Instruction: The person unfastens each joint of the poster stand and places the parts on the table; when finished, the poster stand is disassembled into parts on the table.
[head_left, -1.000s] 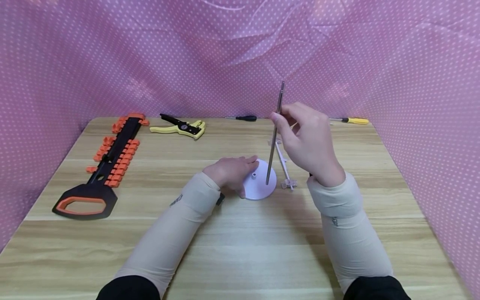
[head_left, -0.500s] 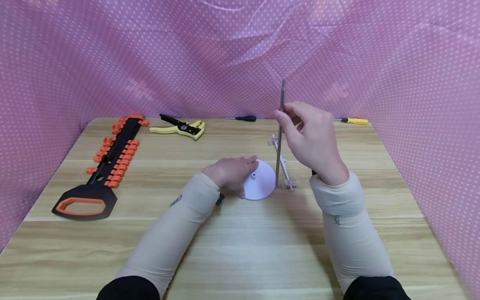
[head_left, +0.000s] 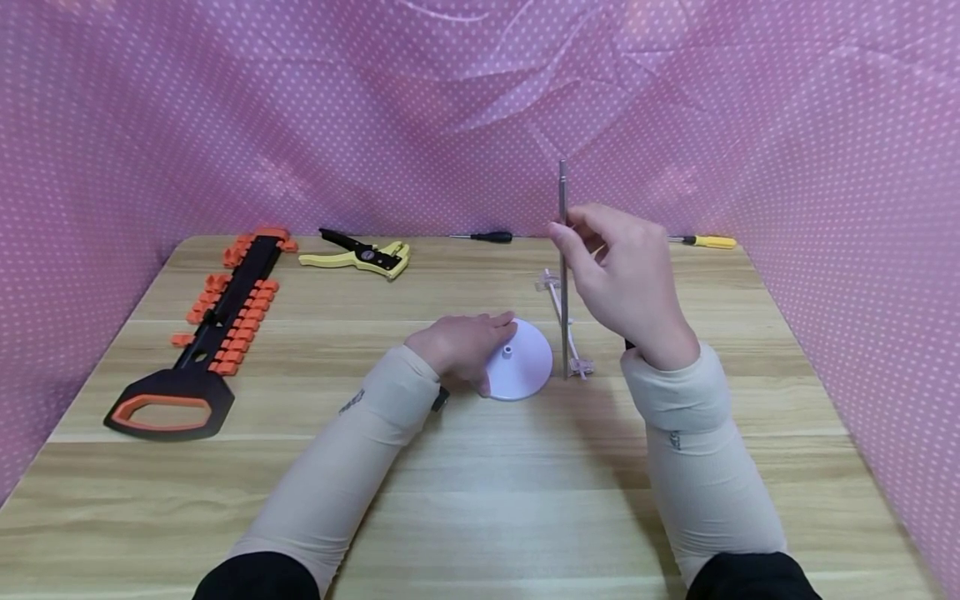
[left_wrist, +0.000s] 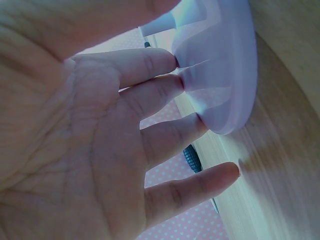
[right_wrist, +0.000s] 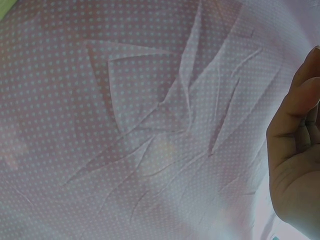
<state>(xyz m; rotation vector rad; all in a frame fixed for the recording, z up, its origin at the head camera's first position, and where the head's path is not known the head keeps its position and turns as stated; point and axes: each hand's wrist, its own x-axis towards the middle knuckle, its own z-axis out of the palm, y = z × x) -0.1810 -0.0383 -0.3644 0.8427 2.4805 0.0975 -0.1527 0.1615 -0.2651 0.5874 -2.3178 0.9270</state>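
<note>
White disc (head_left: 531, 365), pale wood-grain tabletop (head_left: 517, 508), creased pink dotted cloth (head_left: 375, 108) behind

The rod (head_left: 564, 292) looks shiny metal, the disc (head_left: 528, 367) smooth plastic.

Looks bright, even in head view, with pale glare and soft shadow on the table (head_left: 480, 517). Runs dimmer in wrist views, with bluish flare on the white disc (left_wrist: 243, 65), blown-out lower-right corner in right wrist.
</note>
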